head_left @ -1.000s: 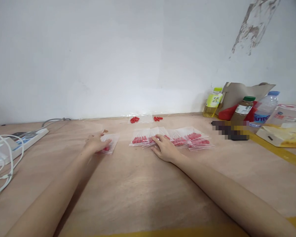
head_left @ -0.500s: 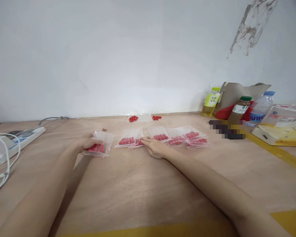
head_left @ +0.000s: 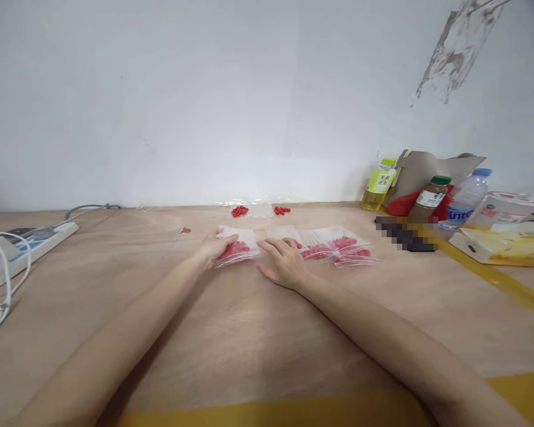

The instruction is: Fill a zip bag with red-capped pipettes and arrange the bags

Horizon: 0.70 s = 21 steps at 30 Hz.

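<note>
My left hand is closed on the left edge of a clear zip bag with red capsule-like pieces inside. That bag lies over or against the left end of a row of similar bags, and how many are stacked there is hidden. My right hand rests palm down with its fingers stretched out, partly covering another bag. Right of it lie more bags of red pieces, overlapping up to the rightmost bags.
Loose red pieces and a second small group lie on clear plastic near the wall. A power strip with white cables is at left. Bottles, a dark pixelated object and a yellow-white packet stand or lie at right.
My left hand has carried its bag rightward onto the row's left end. My right hand has shifted slightly right, its fingers now more over the middle bag.
</note>
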Tool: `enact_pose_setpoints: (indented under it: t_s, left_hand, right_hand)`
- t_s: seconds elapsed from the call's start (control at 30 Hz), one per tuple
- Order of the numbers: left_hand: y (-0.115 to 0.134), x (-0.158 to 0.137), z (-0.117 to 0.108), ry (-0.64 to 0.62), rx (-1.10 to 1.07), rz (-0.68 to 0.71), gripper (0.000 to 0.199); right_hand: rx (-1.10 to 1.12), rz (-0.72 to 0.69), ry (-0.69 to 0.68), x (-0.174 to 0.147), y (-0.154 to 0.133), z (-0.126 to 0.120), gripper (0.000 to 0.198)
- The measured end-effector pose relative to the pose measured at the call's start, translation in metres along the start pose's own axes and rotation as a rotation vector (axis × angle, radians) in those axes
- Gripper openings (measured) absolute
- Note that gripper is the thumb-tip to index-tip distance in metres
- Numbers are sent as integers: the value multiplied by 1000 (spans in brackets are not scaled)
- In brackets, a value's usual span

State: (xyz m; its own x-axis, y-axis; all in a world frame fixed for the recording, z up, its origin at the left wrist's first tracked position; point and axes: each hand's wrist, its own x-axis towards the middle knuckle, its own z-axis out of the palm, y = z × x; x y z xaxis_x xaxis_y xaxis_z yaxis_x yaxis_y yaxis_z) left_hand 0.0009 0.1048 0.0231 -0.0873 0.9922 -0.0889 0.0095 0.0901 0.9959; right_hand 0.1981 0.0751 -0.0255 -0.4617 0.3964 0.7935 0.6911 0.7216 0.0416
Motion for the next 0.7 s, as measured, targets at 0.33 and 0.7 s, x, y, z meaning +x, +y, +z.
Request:
enact_pose_setpoints:
  t_s: [0.33,0.7]
  left_hand:
    - [-22,3,49,-35,432,259,61]
    - [-37,-30,15,-218,1162,1457,24]
  right_hand:
    - [-69,-298,136,-22,37,-20,25]
    - [-76,-96,38,-26,36,-33,18]
